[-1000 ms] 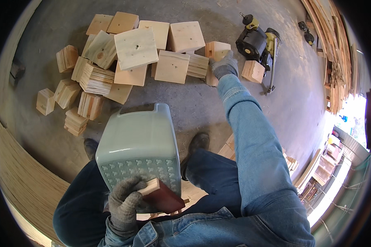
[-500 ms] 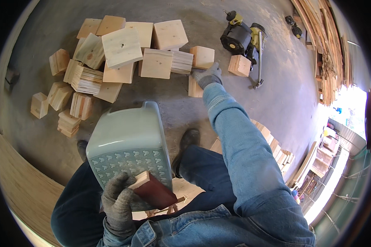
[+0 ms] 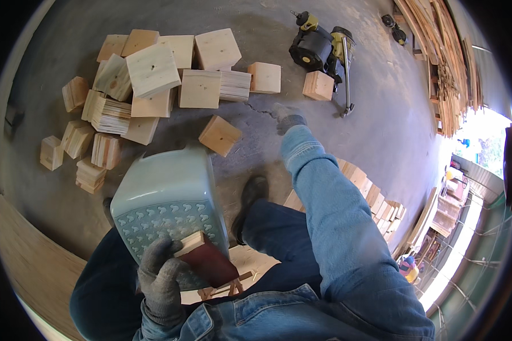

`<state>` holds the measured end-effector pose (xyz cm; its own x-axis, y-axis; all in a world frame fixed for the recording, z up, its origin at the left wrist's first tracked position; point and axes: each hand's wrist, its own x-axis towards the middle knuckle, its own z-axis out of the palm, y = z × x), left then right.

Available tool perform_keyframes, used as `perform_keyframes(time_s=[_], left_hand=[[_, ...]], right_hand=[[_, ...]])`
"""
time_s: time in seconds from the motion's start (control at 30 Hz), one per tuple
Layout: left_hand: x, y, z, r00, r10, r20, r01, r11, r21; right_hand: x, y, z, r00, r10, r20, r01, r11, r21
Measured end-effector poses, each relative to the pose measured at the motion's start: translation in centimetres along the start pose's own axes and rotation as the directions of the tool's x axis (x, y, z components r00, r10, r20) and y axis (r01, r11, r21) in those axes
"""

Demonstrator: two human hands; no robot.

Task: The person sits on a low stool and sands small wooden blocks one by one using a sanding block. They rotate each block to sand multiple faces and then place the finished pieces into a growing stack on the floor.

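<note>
My left hand [image 3: 162, 275], in a grey knitted glove, is closed on a wood block with a dark red face [image 3: 210, 260], held low in front of a pale green plastic stool [image 3: 162, 184]. My right hand [image 3: 290, 118], gloved too, reaches far forward just above the concrete floor. Its fingers are smeared by motion, and no object shows in them. To its left, apart from it, a single square wood block [image 3: 220, 135] is tilted on the floor. Beyond lies a heap of square wood pieces [image 3: 152, 69], some in stacks.
A black and yellow nail gun [image 3: 316, 51] stands at the far right, with a small wood block [image 3: 318, 86] against it. Rows of wood blocks [image 3: 361, 184] lie right of my legs. Long timber strips [image 3: 446, 68] line the right side. A plywood sheet [image 3: 25, 256] bends along the left.
The square wood block beside my right hand has moved left and turned, and is now apart from it. My left hand keeps its hold. The whole view has shifted slightly.
</note>
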<state>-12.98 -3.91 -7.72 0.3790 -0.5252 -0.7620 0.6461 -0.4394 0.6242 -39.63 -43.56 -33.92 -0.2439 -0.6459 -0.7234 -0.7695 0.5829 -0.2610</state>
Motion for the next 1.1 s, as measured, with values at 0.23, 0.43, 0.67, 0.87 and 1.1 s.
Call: perform_keyframes(time_s=[0.23,0.43,0.67,0.87,1.1], left_hand=[[0.2,-1.3,-1.2,0.997,0.071,0.001,-0.071,0.996,-0.059],[1.0,-0.1,-0.7,0.997,0.049,0.055,-0.042,0.992,-0.121],[1.6,0.3,-0.5,0.999,0.034,0.004,-0.034,0.997,-0.068],[1.2,0.2,-0.7,0.997,0.073,-0.022,-0.074,0.997,-0.032],[-2.0,0.5,-0.5,0.992,0.127,-0.016,-0.127,0.992,-0.020]], right_hand=[[4.3,1.8,-6.3,0.833,-0.187,-0.521,0.010,0.946,-0.323],[8.7,3.1,-9.7,0.819,-0.170,-0.548,0.001,0.955,-0.295],[11.7,2.8,-10.5,0.827,-0.087,-0.556,-0.064,0.967,-0.247],[9.5,3.5,-9.5,0.869,-0.071,-0.489,-0.073,0.960,-0.269],[3.6,3.6,-8.7,0.954,-0.022,-0.300,-0.082,0.941,-0.329]])
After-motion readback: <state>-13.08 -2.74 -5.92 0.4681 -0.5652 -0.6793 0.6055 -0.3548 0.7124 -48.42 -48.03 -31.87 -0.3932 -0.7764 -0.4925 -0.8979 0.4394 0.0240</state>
